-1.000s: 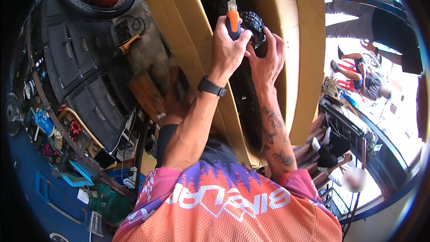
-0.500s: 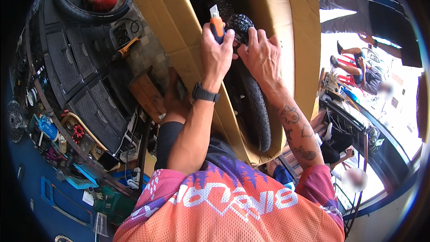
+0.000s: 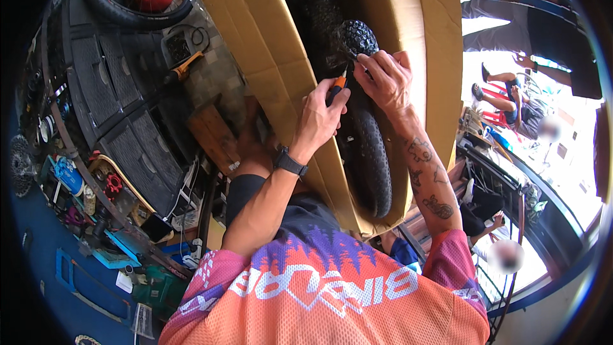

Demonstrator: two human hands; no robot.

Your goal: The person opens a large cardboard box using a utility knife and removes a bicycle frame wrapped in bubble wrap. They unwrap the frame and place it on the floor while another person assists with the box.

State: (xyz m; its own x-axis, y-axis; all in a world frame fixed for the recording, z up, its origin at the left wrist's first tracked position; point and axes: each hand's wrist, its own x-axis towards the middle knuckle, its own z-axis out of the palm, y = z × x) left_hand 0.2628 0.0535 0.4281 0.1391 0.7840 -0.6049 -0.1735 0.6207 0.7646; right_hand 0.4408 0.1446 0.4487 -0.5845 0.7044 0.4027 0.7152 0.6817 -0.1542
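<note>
In my left hand (image 3: pixel 321 115) is an orange and dark box cutter (image 3: pixel 338 86), its fingers closed around the handle. The blade end points away from me, at the near side of a bundle in black bubble wrap (image 3: pixel 359 37). My right hand (image 3: pixel 388 82) pinches the near right edge of that wrapping; its fingertips are partly hidden. Both hands are over an open cardboard box (image 3: pixel 258 22). Inside it a knobby black bicycle tyre (image 3: pixel 371 160) runs toward me, below the hands. More dark wrapped material (image 3: pixel 313 0) lies deeper in the box.
On the left stand dark drawer units (image 3: pixel 143 153), with a wheel (image 3: pixel 137 25) beyond them. A yellow and black tool (image 3: pixel 185 69) and a wooden block (image 3: pixel 214 135) lie between drawers and box. Several people, one seated (image 3: pixel 523 112), are off to the right.
My left hand has brought the box cutter down and toward me, tilting the blade to the wrapping. The right hand has shifted slightly right and nearer, still at the wrap.
</note>
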